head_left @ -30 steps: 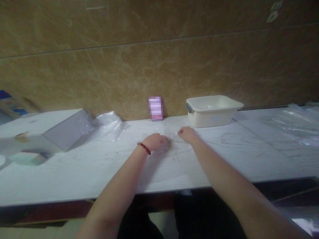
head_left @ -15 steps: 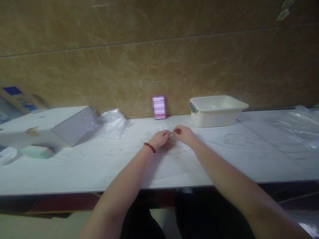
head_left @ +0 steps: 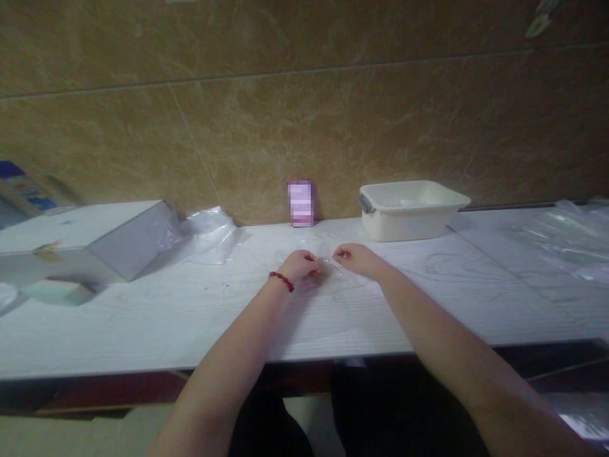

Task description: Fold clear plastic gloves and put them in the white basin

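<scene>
My left hand [head_left: 301,264], with a red bead bracelet at the wrist, is curled in a pinch on the white table [head_left: 143,324]. A short gap away, my right hand [head_left: 356,259] is pinched too. Between the two hands stretches a small clear plastic bag [head_left: 328,265], thin and hard to see, held by both at its edges just above the tabletop. What is inside it, if anything, does not show.
A cream plastic tub [head_left: 412,209] stands at the back right by the brown wall. A small purple box [head_left: 301,203] leans on the wall. A white box [head_left: 85,244] and crumpled clear plastic [head_left: 209,231] lie left; more clear bags [head_left: 566,238] lie far right.
My hands came together a second ago and have now drawn slightly apart, with the clear bag stretched between them. The view shifted a little.
</scene>
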`<state>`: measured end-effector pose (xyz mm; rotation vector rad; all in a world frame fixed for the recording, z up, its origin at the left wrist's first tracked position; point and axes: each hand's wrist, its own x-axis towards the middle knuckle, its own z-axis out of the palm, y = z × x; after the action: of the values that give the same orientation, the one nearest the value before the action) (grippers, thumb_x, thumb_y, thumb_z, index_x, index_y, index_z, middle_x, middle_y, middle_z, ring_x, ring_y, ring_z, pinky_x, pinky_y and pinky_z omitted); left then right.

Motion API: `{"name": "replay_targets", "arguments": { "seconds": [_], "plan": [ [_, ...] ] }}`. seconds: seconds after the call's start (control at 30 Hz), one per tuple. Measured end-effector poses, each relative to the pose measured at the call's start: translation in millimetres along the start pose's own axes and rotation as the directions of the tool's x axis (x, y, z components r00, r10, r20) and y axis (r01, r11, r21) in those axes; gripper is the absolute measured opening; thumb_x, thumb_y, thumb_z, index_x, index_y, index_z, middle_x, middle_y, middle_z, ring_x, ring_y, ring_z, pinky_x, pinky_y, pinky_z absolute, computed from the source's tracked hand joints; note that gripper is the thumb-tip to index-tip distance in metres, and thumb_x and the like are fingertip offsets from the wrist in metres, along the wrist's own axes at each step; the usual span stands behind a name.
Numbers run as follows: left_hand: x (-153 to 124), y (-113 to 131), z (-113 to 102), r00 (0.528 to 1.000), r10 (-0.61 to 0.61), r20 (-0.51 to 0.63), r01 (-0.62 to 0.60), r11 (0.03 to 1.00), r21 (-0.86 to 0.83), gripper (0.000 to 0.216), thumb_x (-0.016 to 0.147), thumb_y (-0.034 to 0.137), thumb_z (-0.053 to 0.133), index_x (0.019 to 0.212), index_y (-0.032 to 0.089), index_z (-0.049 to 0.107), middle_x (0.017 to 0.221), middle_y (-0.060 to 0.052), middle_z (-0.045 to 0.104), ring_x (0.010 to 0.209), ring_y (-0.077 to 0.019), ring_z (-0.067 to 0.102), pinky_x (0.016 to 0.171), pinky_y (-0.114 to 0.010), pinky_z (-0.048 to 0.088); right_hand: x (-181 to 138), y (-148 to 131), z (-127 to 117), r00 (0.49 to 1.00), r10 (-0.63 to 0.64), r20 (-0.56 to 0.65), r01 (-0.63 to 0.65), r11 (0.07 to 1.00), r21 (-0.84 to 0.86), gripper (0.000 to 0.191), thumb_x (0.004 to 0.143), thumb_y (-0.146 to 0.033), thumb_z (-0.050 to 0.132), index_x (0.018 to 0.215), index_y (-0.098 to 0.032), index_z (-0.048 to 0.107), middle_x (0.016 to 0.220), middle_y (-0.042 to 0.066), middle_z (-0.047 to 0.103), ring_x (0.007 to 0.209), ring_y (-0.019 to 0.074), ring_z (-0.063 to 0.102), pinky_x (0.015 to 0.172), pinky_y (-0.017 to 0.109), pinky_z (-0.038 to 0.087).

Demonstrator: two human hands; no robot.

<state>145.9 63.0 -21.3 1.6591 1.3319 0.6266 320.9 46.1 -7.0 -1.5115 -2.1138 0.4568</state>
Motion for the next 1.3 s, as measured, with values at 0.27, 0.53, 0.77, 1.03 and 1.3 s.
{"name": "replay_targets", "arguments": {
  "seconds": [0.27, 0.53, 0.77, 1.03, 1.3],
  "plan": [
    [2, -2, -3, 0.998, -0.057, 0.031, 0.052, 0.988, 0.144, 0.028, 0.062, 0.016, 0.055, 0.089, 0.014, 0.049, 0.067, -0.002, 0.060, 0.046, -0.0068, 0.052, 0.040, -0.015, 0.037, -6, 3, -3, 0.984, -0.076, 0.159, 0.095, 0.989, -0.113, 0.026, 0.065, -0.031, 0.055, 0.088, -0.021, 0.061, 0.082, 0.004, 0.060, 0.074, 0.0138, 0.053, 0.066, 0.021, 0.037],
    [1, -1, -8, 1.000, -0.001, 0.007, 0.000, 0.970, 0.241, 0.029, 0.061, 0.014, 0.050, 0.090, 0.014, 0.049, 0.069, -0.003, 0.061, 0.047, -0.0083, 0.052, 0.039, -0.016, 0.036, -7, 7, -3, 0.965, -0.136, 0.225, 0.157, 0.984, -0.079, 0.031, 0.067, -0.032, 0.054, 0.096, -0.024, 0.059, 0.089, 0.003, 0.059, 0.080, 0.0153, 0.052, 0.072, 0.024, 0.037],
    [1, -2, -15, 1.000, 0.003, 0.009, -0.005, 0.959, 0.285, 0.031, 0.061, 0.009, 0.047, 0.092, 0.014, 0.049, 0.068, -0.002, 0.060, 0.047, -0.0071, 0.051, 0.038, -0.014, 0.036, -8, 7, -6, 0.955, -0.112, 0.275, 0.140, 0.987, -0.083, 0.032, 0.068, -0.033, 0.053, 0.099, -0.026, 0.057, 0.094, 0.004, 0.057, 0.086, 0.0166, 0.050, 0.076, 0.026, 0.036],
    [-4, 4, -16, 0.999, -0.033, 0.002, 0.030, 0.955, 0.296, 0.028, 0.063, 0.012, 0.051, 0.091, 0.013, 0.050, 0.079, -0.004, 0.060, 0.050, -0.0069, 0.054, 0.043, -0.014, 0.040, -6, 10, -2, 0.965, -0.173, 0.199, 0.190, 0.979, -0.074, 0.034, 0.070, -0.035, 0.051, 0.103, -0.028, 0.054, 0.090, 0.004, 0.055, 0.084, 0.0159, 0.049, 0.075, 0.027, 0.035],
    [-5, 5, -19, 0.998, 0.051, -0.045, -0.024, 0.886, 0.464, 0.030, 0.059, 0.013, 0.052, 0.089, 0.014, 0.054, 0.078, -0.004, 0.061, 0.060, -0.0110, 0.056, 0.050, -0.018, 0.042, -4, 13, 0, 0.955, -0.145, 0.258, 0.187, 0.971, -0.148, 0.033, 0.071, -0.040, 0.049, 0.102, -0.031, 0.055, 0.091, 0.005, 0.055, 0.085, 0.0174, 0.049, 0.078, 0.028, 0.034]
  ]
}}
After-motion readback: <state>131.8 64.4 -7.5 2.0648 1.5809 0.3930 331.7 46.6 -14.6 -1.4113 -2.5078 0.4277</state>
